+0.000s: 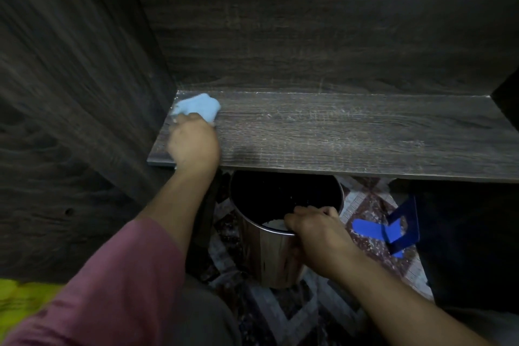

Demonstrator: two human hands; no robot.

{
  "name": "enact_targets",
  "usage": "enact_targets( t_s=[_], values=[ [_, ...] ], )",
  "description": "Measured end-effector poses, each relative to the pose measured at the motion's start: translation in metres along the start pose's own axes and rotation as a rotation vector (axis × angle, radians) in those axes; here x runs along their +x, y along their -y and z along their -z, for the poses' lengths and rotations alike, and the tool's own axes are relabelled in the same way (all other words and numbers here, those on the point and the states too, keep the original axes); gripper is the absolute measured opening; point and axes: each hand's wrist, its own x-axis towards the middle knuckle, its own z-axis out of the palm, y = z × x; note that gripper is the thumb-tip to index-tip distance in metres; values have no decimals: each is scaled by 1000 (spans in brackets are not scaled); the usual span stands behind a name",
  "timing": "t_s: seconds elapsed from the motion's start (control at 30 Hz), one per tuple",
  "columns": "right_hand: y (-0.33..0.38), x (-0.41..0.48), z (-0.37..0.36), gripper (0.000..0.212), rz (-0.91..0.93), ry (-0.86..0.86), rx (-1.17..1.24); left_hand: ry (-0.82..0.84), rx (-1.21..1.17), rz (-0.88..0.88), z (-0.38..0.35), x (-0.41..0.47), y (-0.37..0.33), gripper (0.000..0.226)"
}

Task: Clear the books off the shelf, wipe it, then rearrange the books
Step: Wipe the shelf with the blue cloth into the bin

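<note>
Gripping the near rim of a shiny metal bin (269, 258), the right hand (314, 236) has its fingers hooked over the edge and into the opening, with the thumb hidden on the outer wall. The bin stands upright on a patterned floor covering (280, 314), partly tucked below the front edge of the shelf, and a pale patch shows inside it near the fingers. A pink sleeve (120, 284) covers the left upper arm at the lower left, with a blurred yellow-green patch (19, 303) beside it at the frame's edge. To the right of the bin, apart from it, a blue metal bookend (404, 222) sits on the floor.

Farther off, the left hand (193, 143) rests on the dark wood-grain shelf (351, 135) at its left end. Its fingers curl forward, clamped on a bunched light blue cloth (196, 105); the fingertips are buried in the fabric and blurred. The cloth lies pressed on the board in the rear left corner, touching or just beside the side panel (70, 93). Pale dusty streaks mark the board to the right of the cloth and along the seam with the back panel (309, 36).
</note>
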Motion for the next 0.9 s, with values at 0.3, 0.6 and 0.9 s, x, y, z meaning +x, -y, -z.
enact_targets(
  t_s=[0.3, 0.6, 0.9],
  values=[
    [4, 4, 3, 26, 26, 19, -22, -63, -107, -76, 8, -14, -34, 38],
    [0, 3, 2, 23, 2, 18, 20, -162, 2, -27, -13, 28, 15, 39],
    [2, 2, 1, 20, 7, -3, 47, -2, -9, -67, -5, 31, 0, 44]
  ],
)
